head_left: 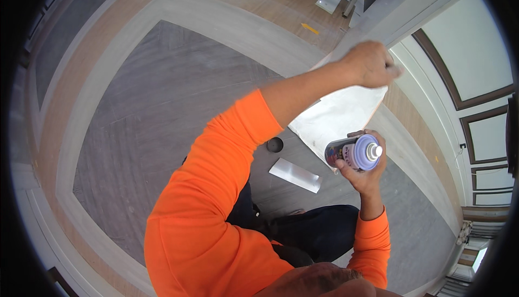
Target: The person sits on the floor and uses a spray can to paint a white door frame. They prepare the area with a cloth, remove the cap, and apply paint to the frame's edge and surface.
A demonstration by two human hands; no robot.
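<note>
One dark, purple-topped cylindrical spray can [354, 153] is clasped by the right hand [368, 177].
The left hand [371, 64] is curled tight; whether anything is enclosed cannot be told.

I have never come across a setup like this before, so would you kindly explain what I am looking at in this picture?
Gladly. There is no machine here: a person in bright orange fabric sleeves works with two bare hands. The picture comes from a wide fisheye camera worn on the head and looking down, which is why straight edges bend.

The right hand holds a dark, purple-topped, cylindrical spray can. The left hand reaches across, fingers curled; it is too blurred to tell whether it holds anything.

On the grey, wood-patterned floor lie a large white sheet, a small dark round cap-like piece and a flat silvery rectangular strip.
</note>
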